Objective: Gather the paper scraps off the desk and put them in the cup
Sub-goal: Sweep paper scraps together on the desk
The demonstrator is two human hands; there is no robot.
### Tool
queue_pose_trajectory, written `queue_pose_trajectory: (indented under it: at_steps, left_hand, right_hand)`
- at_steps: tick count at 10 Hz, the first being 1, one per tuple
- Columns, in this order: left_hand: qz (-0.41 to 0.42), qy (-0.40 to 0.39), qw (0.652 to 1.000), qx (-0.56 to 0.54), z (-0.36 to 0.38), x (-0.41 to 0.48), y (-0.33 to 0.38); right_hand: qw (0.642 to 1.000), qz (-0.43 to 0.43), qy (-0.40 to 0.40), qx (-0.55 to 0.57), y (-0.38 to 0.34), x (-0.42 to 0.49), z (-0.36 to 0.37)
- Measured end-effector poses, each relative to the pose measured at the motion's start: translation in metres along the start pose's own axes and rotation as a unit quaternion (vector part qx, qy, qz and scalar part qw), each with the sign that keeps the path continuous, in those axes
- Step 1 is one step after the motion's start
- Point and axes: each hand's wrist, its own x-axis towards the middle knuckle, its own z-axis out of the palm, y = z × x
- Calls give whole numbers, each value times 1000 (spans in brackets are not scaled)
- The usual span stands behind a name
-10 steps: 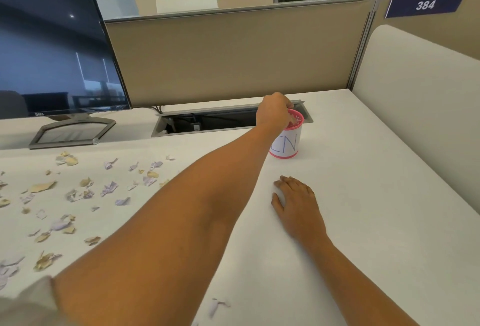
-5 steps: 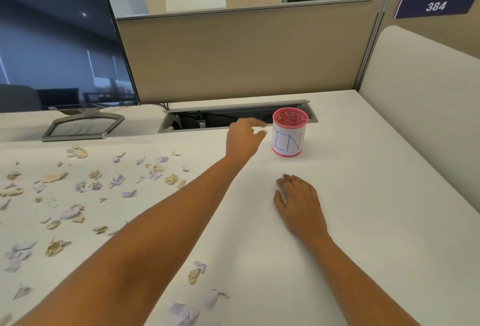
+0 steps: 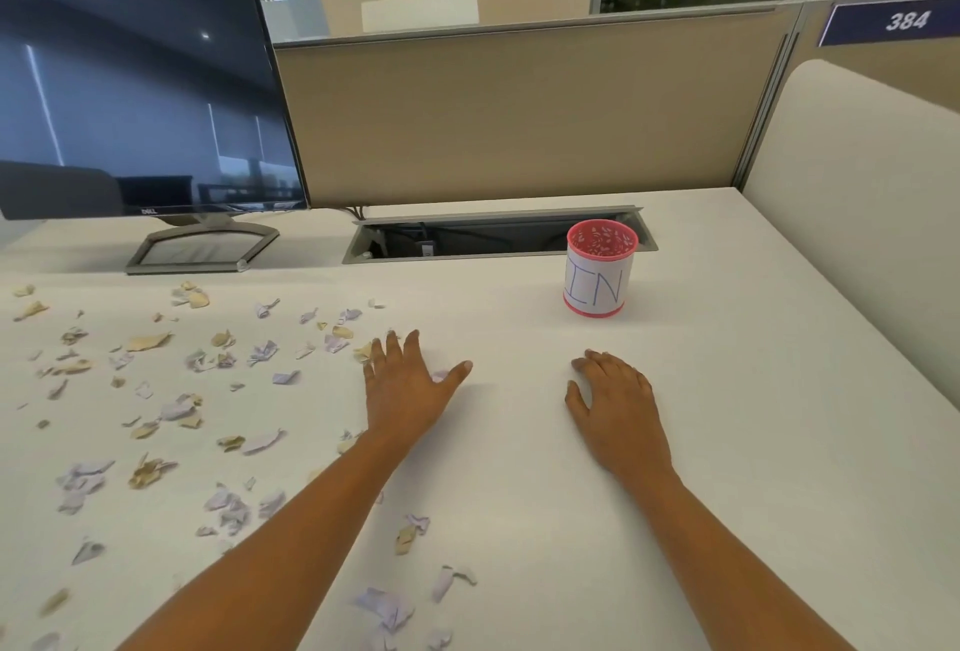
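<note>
A pink mesh cup (image 3: pixel 600 267) with a white paper label reading "IN" stands at the back of the white desk (image 3: pixel 753 442), by the cable tray. Several tan and pale lilac paper scraps (image 3: pixel 176 406) lie spread over the desk's left half, and some more lie near the front edge. My left hand (image 3: pixel 408 385) lies flat on the desk with fingers spread, at the right edge of the scraps, its fingertips touching a few of them. My right hand (image 3: pixel 615 403) rests palm down on bare desk, in front of the cup and holding nothing.
A dark monitor (image 3: pixel 140 99) on a grey stand sits at the back left. An open cable tray (image 3: pixel 467 237) runs along the back behind the cup. Beige partition panels close off the back and the right side.
My left hand has drawn back from the cup's mouth, swung left and come down flat at the edge of the scraps. My right hand has stayed put.
</note>
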Motion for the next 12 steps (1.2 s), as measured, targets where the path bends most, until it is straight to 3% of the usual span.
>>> queue_pose_trajectory:
  at_steps: [3,5,8,10,12]
  left_hand:
    - [50,-61,995,-53,7,-8,3]
    - [143,-59,988,9,11,-14,6]
    - [175,-17,983,50,7,-14,-1]
    - [198,-33,970,134,1,-10,6]
    - [219,-35,973,66,-9,-6,30]
  right_hand:
    - [1000,0,0,0,0,0,1]
    - [1000,3,-2,-5,1,0,1]
    - [1000,2,6,-3,0,0,2]
    - [1000,3,3,-2,1,1,2]
    - [1000,3,5,8,1,1,3]
